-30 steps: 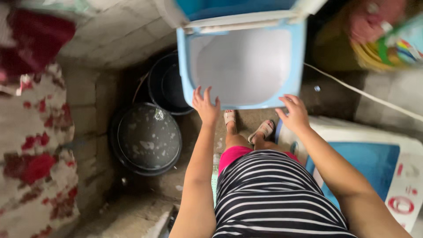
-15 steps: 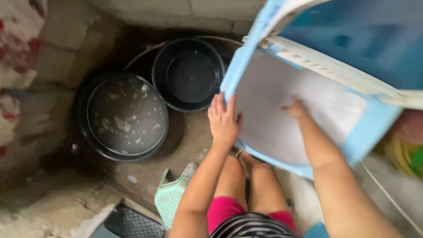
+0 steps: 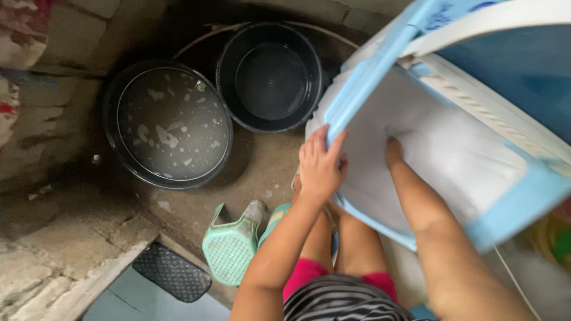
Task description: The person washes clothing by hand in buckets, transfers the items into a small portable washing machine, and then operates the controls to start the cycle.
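Note:
A light blue and white washing machine tub [image 3: 452, 154] is tilted toward me, its pale side facing up. My left hand [image 3: 321, 163] grips its blue corner edge at the left side. My right hand [image 3: 394, 151] presses flat against the white panel, the fingers partly hidden against it. A black basin of soapy water [image 3: 169, 122] sits on the floor at the left. Beside that basin, just left of the tilted machine, stands a smaller empty black basin [image 3: 270, 74].
A small green plastic stool [image 3: 232, 246] stands on the concrete floor by my legs. A black mat [image 3: 172, 273] lies at the lower left. Rough stone wall [image 3: 53, 77] borders the left side. A patterned cloth [image 3: 15, 35] hangs at the top left.
The view has swung left and down. The machine has tipped further over toward the right, and my left hand has shifted from its lower edge onto the blue corner.

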